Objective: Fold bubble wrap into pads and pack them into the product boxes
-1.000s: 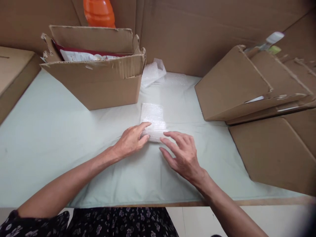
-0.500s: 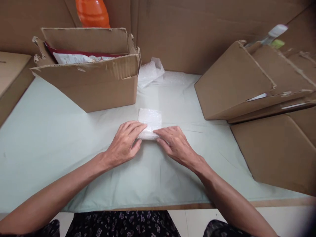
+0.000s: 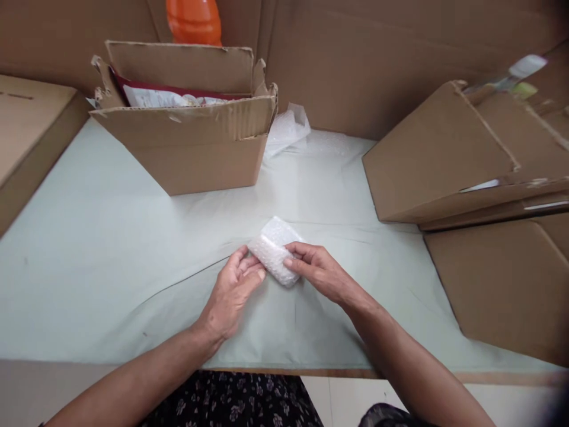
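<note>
Bubble wrap (image 3: 271,255): folded, between the two hands' fingers.
Right hand (image 3: 326,274): fingers clamped on the wrap's right side.
Left hand (image 3: 230,293): fingers parted at its left edge.
Open carton (image 3: 195,151): beyond the left fingers.

White bubble wrap (image 3: 272,254) at centre, pale green cloth (image 3: 111,249) around.
Cardboard boxes (image 3: 191,154) at left and right are brown, the upper-left container (image 3: 194,22) bright orange, the lower-centre clothing (image 3: 249,400) black with pale flowers.

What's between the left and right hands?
In the head view, the folded bubble wrap lies between the left hand and the right hand, whose fingers hold it.
</note>
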`<state>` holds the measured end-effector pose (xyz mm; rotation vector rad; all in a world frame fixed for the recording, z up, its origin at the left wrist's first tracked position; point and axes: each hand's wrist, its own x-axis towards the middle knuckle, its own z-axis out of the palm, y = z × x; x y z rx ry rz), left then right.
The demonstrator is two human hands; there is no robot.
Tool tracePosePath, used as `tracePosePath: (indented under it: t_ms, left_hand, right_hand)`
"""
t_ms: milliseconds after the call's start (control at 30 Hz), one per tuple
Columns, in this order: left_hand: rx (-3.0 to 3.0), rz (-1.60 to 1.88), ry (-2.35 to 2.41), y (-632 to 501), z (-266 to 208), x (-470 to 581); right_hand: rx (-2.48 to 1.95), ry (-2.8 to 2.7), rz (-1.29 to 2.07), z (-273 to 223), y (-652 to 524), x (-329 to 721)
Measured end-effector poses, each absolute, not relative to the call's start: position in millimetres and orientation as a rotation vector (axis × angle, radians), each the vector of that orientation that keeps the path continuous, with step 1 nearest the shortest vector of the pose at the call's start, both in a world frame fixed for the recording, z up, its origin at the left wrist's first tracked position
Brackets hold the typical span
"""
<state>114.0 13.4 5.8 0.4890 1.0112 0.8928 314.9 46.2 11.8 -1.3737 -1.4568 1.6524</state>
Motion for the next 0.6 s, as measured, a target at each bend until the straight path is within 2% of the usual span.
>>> tracePosePath:
  t_ms: [167,233,333,367,533,600]
  left_hand:
    - [0.416,1.005,0.981,13.8,3.2,127.6]
    - [0.412,1.020,1.009,12.2,1.6,125.0]
    - [0.470,1.037,1.068,9.5,2.3,116.7]
    - [0.513,1.021,1.073,8.8,3.4,113.8]
    - [0.815,0.899,1.063,8.8,10.2,104.5]
    - [0.961,0.901,1.127,10.8,12.3,101.9]
  right_hand:
    - [-1.291,-1.443,1.720,18.8,24.6,300.1]
    - [-1.353,-1.596,1.479,22.9,19.2,303.2]
    - [-1.503,-1.706,0.946,26.2,20.0,316.4]
    - [-1.512,-1.697,0.875,25.5,22.3,320.6]
    - [-1.275,-1.594,1.283,12.3,28.8,315.5]
    - [-1.272,-1.560,1.268,9.5,23.6,302.9]
